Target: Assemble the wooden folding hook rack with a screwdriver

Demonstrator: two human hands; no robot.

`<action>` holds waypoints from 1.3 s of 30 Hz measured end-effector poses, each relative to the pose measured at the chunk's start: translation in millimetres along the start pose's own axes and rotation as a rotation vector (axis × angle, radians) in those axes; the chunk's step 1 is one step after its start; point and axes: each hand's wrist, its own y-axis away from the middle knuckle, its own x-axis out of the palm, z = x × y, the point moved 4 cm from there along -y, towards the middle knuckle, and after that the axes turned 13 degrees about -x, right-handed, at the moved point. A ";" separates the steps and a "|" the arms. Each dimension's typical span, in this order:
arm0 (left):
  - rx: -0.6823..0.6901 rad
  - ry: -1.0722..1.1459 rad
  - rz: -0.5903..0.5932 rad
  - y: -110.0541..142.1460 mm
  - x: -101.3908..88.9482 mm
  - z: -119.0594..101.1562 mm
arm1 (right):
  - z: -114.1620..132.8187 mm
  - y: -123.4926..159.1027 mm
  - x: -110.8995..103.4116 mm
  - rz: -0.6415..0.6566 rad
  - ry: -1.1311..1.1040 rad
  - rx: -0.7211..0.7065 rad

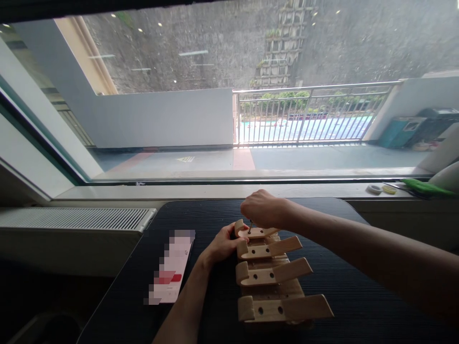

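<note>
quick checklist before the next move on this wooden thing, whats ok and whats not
1. Left hand on the far wooden piece: ok, at its left end.
2. Right hand gripping the thin tool: ok, fist closed above it.
3. Tool tip at the left hole: ok, it meets it.
4. Tip fully seated: cannot tell, too small.
5. Flat pink item out of the way: ok, left of the left arm.

1 head-worn camera looks forward and down across the nearby black table (201, 212), toward the window (201, 119) beyond.
</note>
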 end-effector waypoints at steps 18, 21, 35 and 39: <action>0.013 0.016 0.018 0.5 0.4 0.2 | -0.1 8.6 -2.4 -0.059 -0.061 -0.029; 0.009 0.013 0.019 -0.1 0.4 1.0 | -1.0 6.4 -1.4 -0.081 -0.075 -0.061; 0.021 0.003 0.017 0.3 0.9 -0.1 | -15.3 -0.3 4.5 -0.052 -0.087 -0.023; 0.010 0.004 0.013 1.0 1.6 -0.4 | -12.0 -3.3 2.8 -0.042 -0.084 -0.008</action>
